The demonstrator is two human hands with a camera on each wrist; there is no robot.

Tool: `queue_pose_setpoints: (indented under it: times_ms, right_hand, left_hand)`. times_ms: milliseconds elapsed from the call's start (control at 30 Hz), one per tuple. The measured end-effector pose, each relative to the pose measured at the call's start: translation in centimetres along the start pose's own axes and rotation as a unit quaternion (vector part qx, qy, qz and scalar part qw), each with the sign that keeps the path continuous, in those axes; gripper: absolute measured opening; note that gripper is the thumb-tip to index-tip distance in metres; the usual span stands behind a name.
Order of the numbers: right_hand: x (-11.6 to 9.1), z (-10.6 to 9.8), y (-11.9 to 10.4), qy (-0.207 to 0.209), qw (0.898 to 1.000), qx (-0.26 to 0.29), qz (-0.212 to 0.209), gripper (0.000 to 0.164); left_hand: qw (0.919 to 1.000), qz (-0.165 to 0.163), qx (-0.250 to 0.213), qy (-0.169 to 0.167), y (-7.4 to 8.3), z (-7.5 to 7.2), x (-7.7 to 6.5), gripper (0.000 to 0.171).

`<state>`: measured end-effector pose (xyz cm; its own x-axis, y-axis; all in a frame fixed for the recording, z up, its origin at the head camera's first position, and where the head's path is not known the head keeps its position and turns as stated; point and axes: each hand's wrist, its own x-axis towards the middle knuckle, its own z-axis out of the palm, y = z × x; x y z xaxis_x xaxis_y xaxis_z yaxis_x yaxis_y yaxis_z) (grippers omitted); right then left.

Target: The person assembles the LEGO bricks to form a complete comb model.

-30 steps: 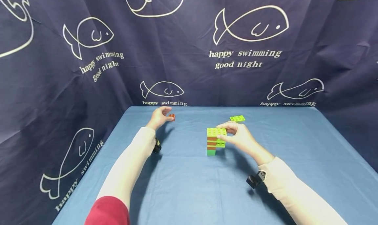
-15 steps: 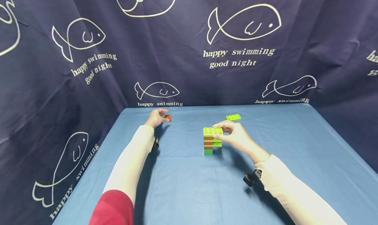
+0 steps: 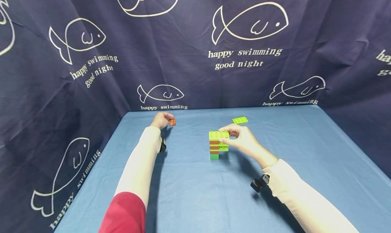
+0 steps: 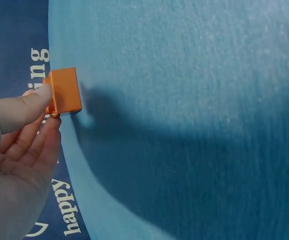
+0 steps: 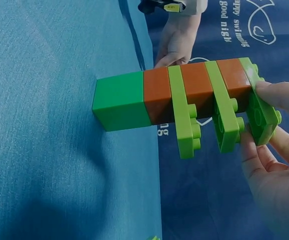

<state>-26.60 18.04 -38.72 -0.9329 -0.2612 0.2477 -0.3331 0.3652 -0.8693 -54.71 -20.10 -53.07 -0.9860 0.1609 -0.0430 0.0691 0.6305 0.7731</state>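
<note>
At the far left of the table, my left hand (image 3: 161, 120) pinches a small orange toy brick (image 4: 66, 91) between thumb and fingers, studs facing the palm. Whether the brick touches the cloth I cannot tell. A tower of toy bricks (image 3: 214, 152) stands near the middle: a green brick (image 5: 122, 100) at its base, then orange bricks alternating with lime plates that jut to the right. My right hand (image 3: 244, 141) grips the overhanging end of the topmost lime plate (image 5: 264, 122), thumb on one side and fingers on the other.
A loose lime plate (image 3: 240, 120) lies behind the tower, near the back edge. Blue cloth (image 3: 189, 192) covers the table. A dark curtain (image 3: 195, 49) printed with fish hangs behind and to the left.
The head view has shifted slightly, moving the scene left. My left hand has closed in on the orange brick and now pinches it. The right hand keeps its hold on the tower.
</note>
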Motion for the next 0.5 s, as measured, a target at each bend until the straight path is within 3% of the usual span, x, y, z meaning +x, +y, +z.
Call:
queue_pose_setpoints:
  times_ms: [100,167,333,500]
  right_hand:
    - [0.0,0.1,-0.2,0.000,1.000,0.001,0.003,0.036]
    - [-0.1,0.1,-0.2,-0.002,1.000,0.001,0.006,0.035]
    - [-0.1,0.2,0.0,-0.003,1.000,0.005,0.004,0.035]
    - [-0.2,0.0,0.0,0.005,1.000,0.012,0.005,0.035]
  left_hand:
    - [0.9985,-0.054,0.003,-0.003,5.3,-0.7,-4.8,0.045]
    - [0.9971,-0.075,0.014,-0.006,11.4,-1.3,-10.5,0.042]
    - [0.9975,-0.056,0.043,-0.009,11.0,-1.2,-10.5,0.041]
    - [0.9977,-0.061,0.027,-0.014,10.9,-1.0,-10.0,0.043]
